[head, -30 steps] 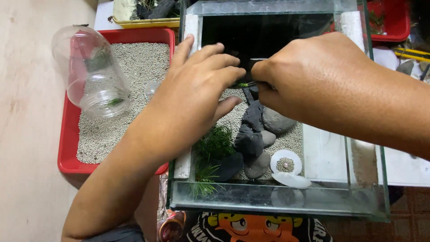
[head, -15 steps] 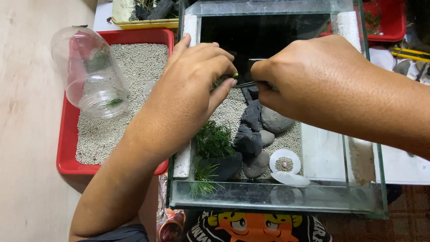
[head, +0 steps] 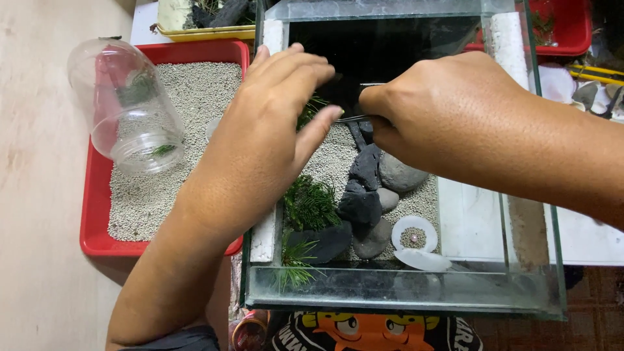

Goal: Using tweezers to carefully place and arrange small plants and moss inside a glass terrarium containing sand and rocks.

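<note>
Both your hands meet over the glass tank at the frame's centre. Your right hand is closed, pinching thin metal tweezers whose tips point left toward your left thumb. Your left hand is open, fingers stretched over the tank's upper left, with a small green plant just under them; whether it grips the plant, you cannot tell from here. Below the hands, inside the tank, lie pale gravel, a line of dark and grey stones, 2 grassy tufts and a white ring. At left, a clear jar lies on its side in a red tray of gravel.
</note>
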